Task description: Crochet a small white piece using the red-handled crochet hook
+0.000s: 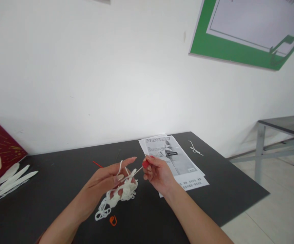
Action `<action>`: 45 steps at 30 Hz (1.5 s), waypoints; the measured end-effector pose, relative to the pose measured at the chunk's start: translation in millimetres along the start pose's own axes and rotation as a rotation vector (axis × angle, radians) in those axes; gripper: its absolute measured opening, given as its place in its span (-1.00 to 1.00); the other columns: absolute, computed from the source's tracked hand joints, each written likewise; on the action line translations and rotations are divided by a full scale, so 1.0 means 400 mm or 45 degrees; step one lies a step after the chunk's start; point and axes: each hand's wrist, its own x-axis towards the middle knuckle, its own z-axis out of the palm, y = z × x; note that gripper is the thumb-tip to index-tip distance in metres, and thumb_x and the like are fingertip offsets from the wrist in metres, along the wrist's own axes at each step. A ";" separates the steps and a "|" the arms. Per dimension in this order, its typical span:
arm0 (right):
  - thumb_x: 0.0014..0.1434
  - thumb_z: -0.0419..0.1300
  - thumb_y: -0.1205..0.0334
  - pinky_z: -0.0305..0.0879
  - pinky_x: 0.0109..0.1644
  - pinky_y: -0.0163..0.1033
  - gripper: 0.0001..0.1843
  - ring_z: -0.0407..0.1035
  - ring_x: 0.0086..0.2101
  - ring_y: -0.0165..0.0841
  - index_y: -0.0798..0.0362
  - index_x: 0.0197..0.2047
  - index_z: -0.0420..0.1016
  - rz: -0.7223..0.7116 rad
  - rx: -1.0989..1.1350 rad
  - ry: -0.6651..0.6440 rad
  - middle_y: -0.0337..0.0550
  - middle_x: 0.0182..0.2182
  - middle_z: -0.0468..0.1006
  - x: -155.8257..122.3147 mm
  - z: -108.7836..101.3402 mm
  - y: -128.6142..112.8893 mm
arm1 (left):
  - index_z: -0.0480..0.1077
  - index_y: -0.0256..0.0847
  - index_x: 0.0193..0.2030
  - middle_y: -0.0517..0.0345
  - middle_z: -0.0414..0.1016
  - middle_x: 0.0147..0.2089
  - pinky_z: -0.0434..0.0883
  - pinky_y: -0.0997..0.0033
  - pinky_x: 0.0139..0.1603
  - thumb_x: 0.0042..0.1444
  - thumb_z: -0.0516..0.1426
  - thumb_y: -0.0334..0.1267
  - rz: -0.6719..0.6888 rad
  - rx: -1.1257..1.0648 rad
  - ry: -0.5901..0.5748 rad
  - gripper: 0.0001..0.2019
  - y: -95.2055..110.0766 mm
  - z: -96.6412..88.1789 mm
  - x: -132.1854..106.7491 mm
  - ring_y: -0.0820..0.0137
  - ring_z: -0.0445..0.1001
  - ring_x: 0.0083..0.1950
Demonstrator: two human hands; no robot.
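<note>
My right hand (159, 173) grips the red handle of a crochet hook (145, 164), its thin metal shaft pointing left into white loops. My left hand (106, 181) pinches the white crochet piece (130, 188) between thumb and fingers, with a strand of yarn passing over the outstretched index finger. Loops of the piece hang below the left fingers toward the dark tabletop. On the table just below it lies an orange stitch marker (113, 220). The hook's tip is hidden among the yarn and fingers.
Printed sheets (184, 166) lie behind my right hand, with a short white yarn scrap (195, 149) beyond them. A thin red stick (97, 164) shows behind my left hand. White leaf-shaped pieces (14, 179) and a dark red box or bag (1, 149) are at left.
</note>
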 end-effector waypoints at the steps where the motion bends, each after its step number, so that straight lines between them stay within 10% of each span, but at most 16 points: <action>1: -0.12 0.41 0.18 0.35 -0.68 -0.42 -0.75 0.10 -0.72 -0.56 0.18 -0.52 0.49 -0.009 -0.004 0.002 -0.40 -0.76 0.28 0.000 0.000 0.001 | 0.34 -0.04 0.22 0.14 0.45 -0.25 0.29 0.45 -0.41 0.19 0.10 -0.12 0.023 0.077 0.014 -0.56 0.001 0.001 -0.002 0.42 0.35 -0.37; 18: -0.11 0.41 0.16 0.40 -0.68 -0.40 -0.74 0.14 -0.70 -0.55 0.20 -0.50 0.52 -0.136 -0.052 0.072 -0.36 -0.74 0.32 0.005 0.000 0.012 | 0.15 -0.10 0.32 0.00 0.55 0.01 0.43 0.52 -0.15 0.25 0.01 -0.39 0.687 1.359 0.388 -0.51 -0.047 0.045 -0.004 0.40 0.55 -0.16; 24: -0.07 0.40 0.14 0.38 -0.68 -0.41 -0.74 0.15 -0.70 -0.54 0.19 -0.48 0.52 -0.119 -0.049 0.068 -0.37 -0.74 0.31 0.006 -0.002 0.015 | 0.13 -0.13 0.34 0.31 0.55 -0.50 0.40 0.53 -0.46 0.18 0.07 -0.27 0.199 0.794 0.543 -0.44 -0.027 0.062 0.006 0.45 0.48 -0.53; 28: -0.08 0.41 0.15 0.37 -0.67 -0.43 -0.73 0.17 -0.70 -0.55 0.19 -0.48 0.53 -0.098 -0.037 0.052 -0.37 -0.73 0.33 0.002 0.000 0.013 | 0.03 -0.28 0.38 0.14 0.62 -0.43 0.35 0.50 -0.58 0.03 0.24 -0.19 -0.023 0.115 0.542 -0.20 -0.001 0.081 0.020 0.40 0.45 -0.55; 37: -0.03 0.41 0.14 0.44 -0.53 -0.43 -0.75 0.32 -0.63 -0.54 0.18 -0.39 0.58 -0.166 -0.092 0.029 -0.26 -0.61 0.52 -0.025 0.031 0.023 | -0.02 -0.24 0.40 0.02 0.66 -0.37 0.35 0.50 -0.52 -0.03 0.32 -0.25 -0.025 -0.281 0.581 -0.10 -0.005 0.077 0.029 0.40 0.50 -0.50; 45: 0.12 0.29 0.20 0.45 -0.39 -0.30 -0.90 0.46 -0.51 -0.40 0.03 -0.32 0.62 -0.758 -0.638 0.053 -0.19 -0.50 0.60 -0.059 0.042 0.044 | -0.02 -0.27 0.39 0.04 0.65 -0.40 0.31 0.53 -0.56 -0.07 0.34 -0.28 0.013 -0.397 0.663 -0.08 -0.022 0.073 0.036 0.41 0.51 -0.52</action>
